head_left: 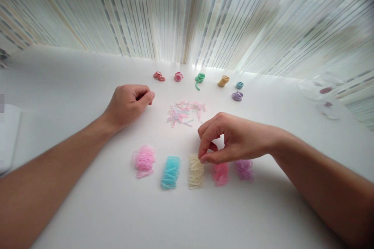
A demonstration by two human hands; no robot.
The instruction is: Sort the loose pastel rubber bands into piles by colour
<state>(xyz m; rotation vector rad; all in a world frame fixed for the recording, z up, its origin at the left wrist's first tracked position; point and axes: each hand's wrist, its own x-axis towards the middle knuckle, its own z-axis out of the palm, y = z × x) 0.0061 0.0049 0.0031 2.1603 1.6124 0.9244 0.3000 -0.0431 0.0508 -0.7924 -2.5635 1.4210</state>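
My right hand (233, 140) is bent down with thumb and fingers pinched at the top of a cream pile of small elastic bands (196, 175). Whatever sits between those fingertips is too small to make out. Partly beneath that hand lie a coral pile of bands (221, 175) and a purple pile of bands (245, 171). A turquoise pile of bands (170, 173) and a pink pile of bands (144, 161) continue the row leftward. My left hand (130, 103) rests on the table in a loose fist, left of a scattered pale pink heap of bands (182, 113); nothing shows in it.
Behind the heap stand small coiled bundles: red (158, 76), pink (178, 77), green (200, 79), yellow (223, 81), blue (239, 85) and purple (237, 96). Clear round objects (329, 109) lie far right on the white table (175, 218). A string curtain (187, 15) borders the back.
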